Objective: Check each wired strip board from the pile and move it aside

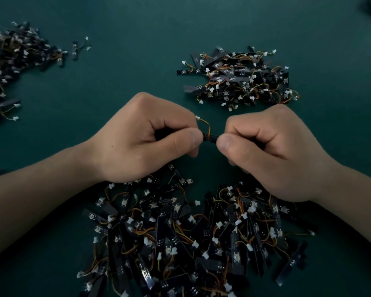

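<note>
While my left hand (141, 136) and right hand (272, 151) each pinch one end of a board (210, 137), it hangs just beyond the pile (191, 232), its wire (206, 124) looping upward. Further beyond the pile, two heaps (240, 78) lie on the desk (126, 71).

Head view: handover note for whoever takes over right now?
Hands: left hand and right hand each pinch one end of a strip board, held above the table.
Things: big near pile under the wrists; right pile and left pile farther off.
Done: probably the two far piles; which holds checked boards I cannot tell.
Left: finish this board, set it aside, then work through the near pile.
</note>
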Demonstrator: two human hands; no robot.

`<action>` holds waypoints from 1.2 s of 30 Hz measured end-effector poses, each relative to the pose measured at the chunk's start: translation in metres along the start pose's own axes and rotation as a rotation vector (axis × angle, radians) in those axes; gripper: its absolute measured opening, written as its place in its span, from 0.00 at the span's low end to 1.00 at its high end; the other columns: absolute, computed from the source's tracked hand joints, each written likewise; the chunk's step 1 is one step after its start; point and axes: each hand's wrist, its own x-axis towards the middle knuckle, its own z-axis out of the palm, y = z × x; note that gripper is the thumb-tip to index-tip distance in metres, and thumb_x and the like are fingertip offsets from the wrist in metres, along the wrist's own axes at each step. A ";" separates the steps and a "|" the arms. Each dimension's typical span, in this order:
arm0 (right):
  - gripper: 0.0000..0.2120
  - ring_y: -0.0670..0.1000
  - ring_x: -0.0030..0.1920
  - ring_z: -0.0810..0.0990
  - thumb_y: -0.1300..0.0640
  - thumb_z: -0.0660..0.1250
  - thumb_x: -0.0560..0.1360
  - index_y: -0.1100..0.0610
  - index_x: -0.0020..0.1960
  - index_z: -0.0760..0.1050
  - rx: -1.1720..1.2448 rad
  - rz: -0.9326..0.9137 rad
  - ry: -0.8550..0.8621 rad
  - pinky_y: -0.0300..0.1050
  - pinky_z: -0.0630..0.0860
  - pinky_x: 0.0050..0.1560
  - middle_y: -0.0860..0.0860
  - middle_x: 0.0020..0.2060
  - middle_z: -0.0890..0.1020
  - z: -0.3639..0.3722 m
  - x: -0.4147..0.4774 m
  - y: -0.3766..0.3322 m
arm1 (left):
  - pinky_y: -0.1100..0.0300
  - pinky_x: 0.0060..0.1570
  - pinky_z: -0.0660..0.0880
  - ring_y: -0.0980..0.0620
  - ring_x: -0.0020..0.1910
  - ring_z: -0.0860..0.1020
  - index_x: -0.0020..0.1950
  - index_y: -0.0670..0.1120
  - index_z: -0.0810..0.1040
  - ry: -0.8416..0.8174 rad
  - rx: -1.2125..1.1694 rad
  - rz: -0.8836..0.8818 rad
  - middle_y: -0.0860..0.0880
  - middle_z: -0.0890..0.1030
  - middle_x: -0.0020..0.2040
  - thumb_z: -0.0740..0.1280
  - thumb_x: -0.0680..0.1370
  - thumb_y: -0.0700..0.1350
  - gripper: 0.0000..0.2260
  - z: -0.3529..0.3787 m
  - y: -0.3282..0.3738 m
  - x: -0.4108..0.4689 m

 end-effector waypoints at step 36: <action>0.14 0.47 0.25 0.72 0.53 0.59 0.86 0.52 0.51 0.83 0.121 0.121 0.126 0.37 0.67 0.28 0.47 0.29 0.79 -0.004 0.002 0.005 | 0.49 0.59 0.68 0.56 0.55 0.78 0.45 0.56 0.83 -0.267 0.220 0.105 0.57 0.78 0.53 0.74 0.72 0.45 0.06 -0.001 0.002 -0.001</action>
